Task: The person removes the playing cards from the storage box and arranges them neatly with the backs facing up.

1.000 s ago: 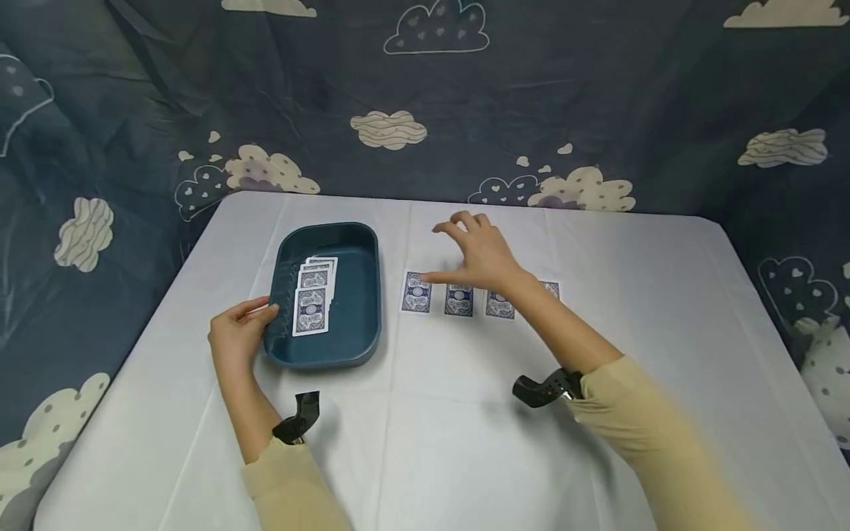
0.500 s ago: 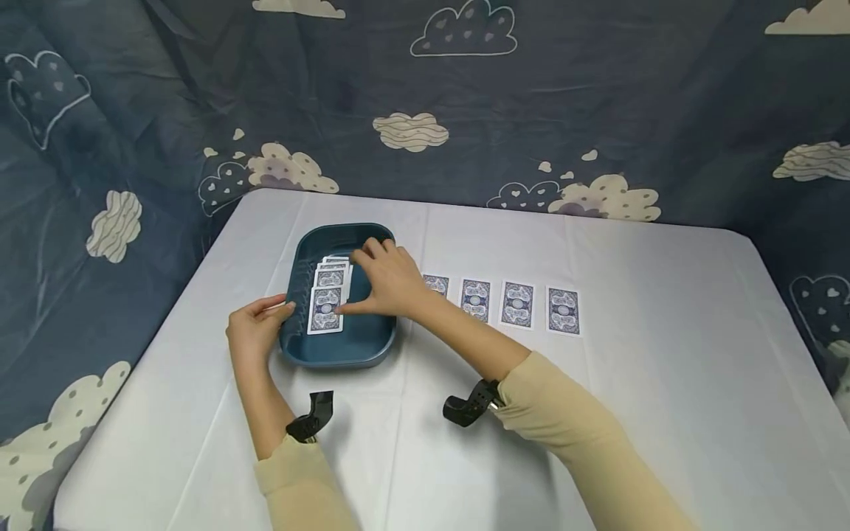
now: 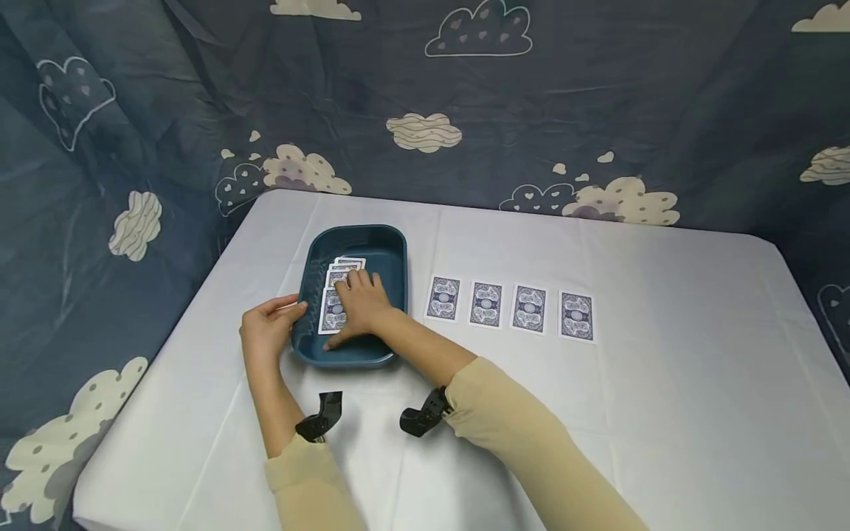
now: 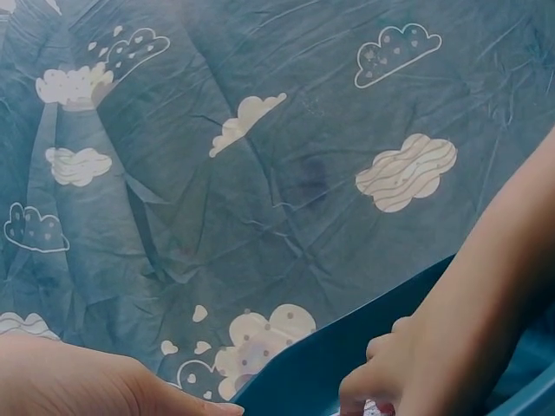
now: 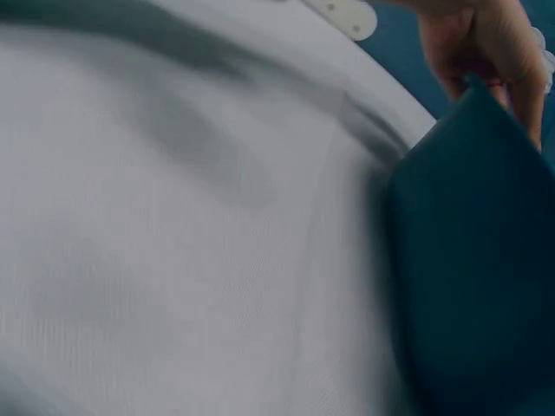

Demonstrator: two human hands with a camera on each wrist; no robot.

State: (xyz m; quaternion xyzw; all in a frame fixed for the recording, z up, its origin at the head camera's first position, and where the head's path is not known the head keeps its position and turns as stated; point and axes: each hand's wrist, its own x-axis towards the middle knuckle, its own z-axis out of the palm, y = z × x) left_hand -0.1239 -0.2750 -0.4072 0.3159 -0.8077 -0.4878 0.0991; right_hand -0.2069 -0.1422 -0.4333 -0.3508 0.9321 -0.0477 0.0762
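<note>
In the head view, a dark teal tray (image 3: 385, 254) stands at the left of the table with overlapping playing cards (image 3: 330, 313) inside, patterned backs up. My left hand (image 3: 267, 332) pinches the tray's left rim between thumb and fingers; it also shows in the right wrist view at the tray's corner. My right hand (image 3: 361, 306) is inside the tray over the front card, fingers spread and thumb near the card's lower edge. It partly covers the cards. In the left wrist view, the right hand's fingers (image 4: 368, 386) point down at a card.
Several playing cards (image 3: 486, 304) lie back up in a spaced row right of the tray. The table has a white cloth (image 3: 664, 369). A dark cloud-patterned curtain (image 3: 372, 81) hangs behind and to the left.
My right hand has moved left from above the card row into the tray and down onto the cards. The row is now uncovered. My left hand keeps its grip on the rim.
</note>
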